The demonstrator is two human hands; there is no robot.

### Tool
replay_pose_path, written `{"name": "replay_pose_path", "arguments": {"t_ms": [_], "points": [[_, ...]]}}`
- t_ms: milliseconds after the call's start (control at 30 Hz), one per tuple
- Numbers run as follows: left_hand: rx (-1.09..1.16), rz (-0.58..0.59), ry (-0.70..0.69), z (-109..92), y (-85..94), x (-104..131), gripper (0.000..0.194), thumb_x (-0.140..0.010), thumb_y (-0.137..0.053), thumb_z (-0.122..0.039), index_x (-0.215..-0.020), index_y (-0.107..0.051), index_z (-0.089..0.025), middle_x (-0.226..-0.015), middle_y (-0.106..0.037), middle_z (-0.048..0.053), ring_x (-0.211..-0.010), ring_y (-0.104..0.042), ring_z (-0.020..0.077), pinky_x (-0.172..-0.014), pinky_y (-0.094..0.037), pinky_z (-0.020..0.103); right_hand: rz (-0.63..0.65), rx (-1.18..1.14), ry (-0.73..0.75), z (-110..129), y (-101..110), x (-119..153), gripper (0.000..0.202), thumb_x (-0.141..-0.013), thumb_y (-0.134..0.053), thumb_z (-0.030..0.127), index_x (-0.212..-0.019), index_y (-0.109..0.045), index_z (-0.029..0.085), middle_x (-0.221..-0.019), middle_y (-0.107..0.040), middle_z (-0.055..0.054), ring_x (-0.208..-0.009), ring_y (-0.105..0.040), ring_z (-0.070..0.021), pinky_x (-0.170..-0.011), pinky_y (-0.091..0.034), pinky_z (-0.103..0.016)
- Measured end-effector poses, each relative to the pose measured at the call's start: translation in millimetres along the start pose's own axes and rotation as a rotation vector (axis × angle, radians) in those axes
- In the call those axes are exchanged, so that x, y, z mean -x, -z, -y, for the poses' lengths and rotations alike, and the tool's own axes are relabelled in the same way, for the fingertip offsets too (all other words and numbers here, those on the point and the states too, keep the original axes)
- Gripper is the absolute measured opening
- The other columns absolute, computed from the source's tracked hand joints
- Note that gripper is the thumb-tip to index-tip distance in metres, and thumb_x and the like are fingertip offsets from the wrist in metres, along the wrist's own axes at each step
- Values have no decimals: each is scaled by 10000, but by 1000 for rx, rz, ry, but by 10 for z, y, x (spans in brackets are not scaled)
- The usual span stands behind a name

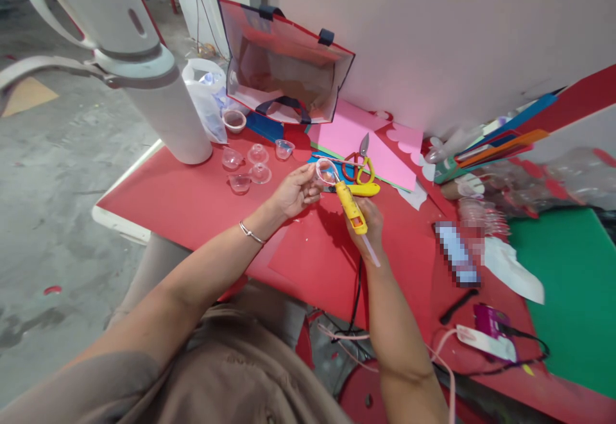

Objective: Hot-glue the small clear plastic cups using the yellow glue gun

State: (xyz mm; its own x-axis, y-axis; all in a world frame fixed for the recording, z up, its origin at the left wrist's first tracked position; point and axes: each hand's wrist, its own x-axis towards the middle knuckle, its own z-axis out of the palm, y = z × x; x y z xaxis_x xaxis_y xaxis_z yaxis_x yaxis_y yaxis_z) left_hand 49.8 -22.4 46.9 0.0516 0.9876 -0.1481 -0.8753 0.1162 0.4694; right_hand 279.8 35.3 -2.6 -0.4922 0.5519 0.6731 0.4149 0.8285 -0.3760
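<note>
Pinched in the fingers of my left hand [299,190] is a small clear plastic cup [326,171], its round rim turned up toward me. My right hand [368,222] grips a yellow hot glue gun [351,207], with a whitish glue stick poking out of its back end. The gun's nozzle touches or nearly touches the cup's rim; I cannot tell which. Just beyond the hands lie scissors [364,166] with red and yellow handles and a yellow-handled cutter [362,189]. Several more clear cups [260,172] sit on the red tabletop [192,199] to the left.
A tall white flask [163,106] with a jug on top stands at the left. Behind are an upright bag [283,71] and pink paper sheets [356,135]. To the right lie a blurred phone [456,252], a green sheet [572,296] and a purple box [488,321] with cables.
</note>
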Motion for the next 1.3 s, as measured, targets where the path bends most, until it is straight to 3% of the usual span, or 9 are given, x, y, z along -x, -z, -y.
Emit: {"name": "replay_pose_path", "arguments": {"t_ms": [500, 800, 1033, 1300], "points": [[0, 20, 4, 14, 24, -26, 189, -975, -683, -275, -1095, -692, -130, -771, -645, 21, -454, -415, 37, -380, -256, 135, -10, -33, -71, -32, -1, 25, 166, -967, -636, 227, -1094, -741, 250, -920, -767, -53, -883, -737, -273, -843, -589, -449], [26, -31, 6, 7, -19, -10, 173, -999, -659, -271, -1080, -695, -123, -729, -616, 9, -453, -430, 40, -379, -264, 132, -8, -20, -33, -53, -11, 18, 112, -975, -618, 219, -986, -725, 251, -831, -732, -44, -841, -728, -265, -807, -586, -420], [37, -45, 3, 12, 7, -26, 163, -1012, -630, -261, -1077, -704, -131, -837, -703, 60, -455, -445, 33, -375, -295, 128, 30, -44, -42, 1, -1, 5, 84, -978, -629, 244, -915, -680, 264, -760, -679, -29, -725, -654, -243, -730, -546, -406], [44, -59, 10, 21, 5, -30, 152, -999, -651, -251, -1077, -705, -131, -775, -663, 24, -451, -461, 34, -370, -293, 130, 73, -5, -22, 90, 21, -16, 107, -985, -620, 282, -944, -710, 243, -736, -659, -30, -696, -625, -225, -684, -494, -374]]}}
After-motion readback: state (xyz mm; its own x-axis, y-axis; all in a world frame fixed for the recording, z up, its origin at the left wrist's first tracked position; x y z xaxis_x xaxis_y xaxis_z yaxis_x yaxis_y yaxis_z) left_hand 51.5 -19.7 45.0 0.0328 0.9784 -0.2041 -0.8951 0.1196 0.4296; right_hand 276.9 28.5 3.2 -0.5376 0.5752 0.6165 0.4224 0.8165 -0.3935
